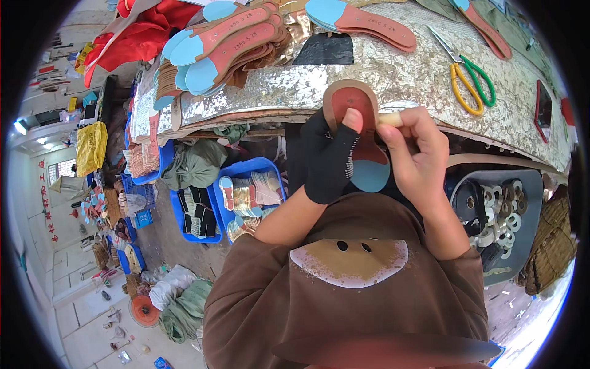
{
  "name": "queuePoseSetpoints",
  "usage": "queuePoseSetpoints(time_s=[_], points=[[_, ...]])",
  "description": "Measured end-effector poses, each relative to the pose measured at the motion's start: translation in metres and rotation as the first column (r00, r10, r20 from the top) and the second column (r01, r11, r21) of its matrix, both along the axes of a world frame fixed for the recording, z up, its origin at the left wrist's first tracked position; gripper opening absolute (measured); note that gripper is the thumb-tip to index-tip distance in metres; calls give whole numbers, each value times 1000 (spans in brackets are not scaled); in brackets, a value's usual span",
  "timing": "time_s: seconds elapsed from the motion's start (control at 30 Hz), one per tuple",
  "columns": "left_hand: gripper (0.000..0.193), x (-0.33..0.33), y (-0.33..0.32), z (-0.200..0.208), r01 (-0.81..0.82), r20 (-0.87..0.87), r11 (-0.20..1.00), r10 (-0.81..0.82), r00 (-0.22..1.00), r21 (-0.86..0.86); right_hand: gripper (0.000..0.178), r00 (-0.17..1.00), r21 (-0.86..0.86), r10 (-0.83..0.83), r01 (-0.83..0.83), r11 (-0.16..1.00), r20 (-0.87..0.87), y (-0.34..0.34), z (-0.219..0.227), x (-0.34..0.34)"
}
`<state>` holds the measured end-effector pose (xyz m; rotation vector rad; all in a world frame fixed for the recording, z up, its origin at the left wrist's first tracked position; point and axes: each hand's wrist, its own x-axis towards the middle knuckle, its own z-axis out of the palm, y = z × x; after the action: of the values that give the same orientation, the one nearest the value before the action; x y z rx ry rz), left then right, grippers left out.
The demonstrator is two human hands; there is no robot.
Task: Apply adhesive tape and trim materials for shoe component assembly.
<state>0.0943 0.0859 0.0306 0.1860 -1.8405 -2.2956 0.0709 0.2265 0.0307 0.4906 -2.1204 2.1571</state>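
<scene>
My left hand (pixel 329 150), in a black fingerless glove with light grip dots, holds a shoe insole (pixel 370 150) upright above my lap at the bench edge. The insole is dark red with a tan rim and a blue lower end. Across its red upper part lies my left thumb. At the right edge of the insole, my right hand (pixel 415 144) pinches with thumb and index finger; a pale cover wraps that index fingertip. Glove and fingers hide parts of the insole's sides.
On the worn bench (pixel 270 86) lie stacked insoles (pixel 236 46), more insoles (pixel 369 27), scissors (pixel 467 77) with yellow and green handles, and a phone-like object (pixel 542 111). Blue baskets (pixel 249 166) hold shoe parts below left. A grey bin (pixel 531 212) of tape rolls stands right.
</scene>
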Motion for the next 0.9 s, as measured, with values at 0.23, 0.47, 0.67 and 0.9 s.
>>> queuePoseSetpoints(time_s=[0.23,0.47,0.67,0.9], points=[[25,-15,10,10,132,10,985,-132,991,-107,15,963,323,-2,92,942,-268,12,7,-18],[17,-19,13,1,147,148,989,-143,979,-19,17,948,461,91,64,885,-307,28,-13,-17],[19,-19,16,-1,147,165,989,-139,976,-32,17,952,568,171,4,823,-255,41,-27,-9],[10,-14,2,-19,322,-65,923,-342,937,-212,12,979,508,180,-105,855,-99,46,-16,-8]])
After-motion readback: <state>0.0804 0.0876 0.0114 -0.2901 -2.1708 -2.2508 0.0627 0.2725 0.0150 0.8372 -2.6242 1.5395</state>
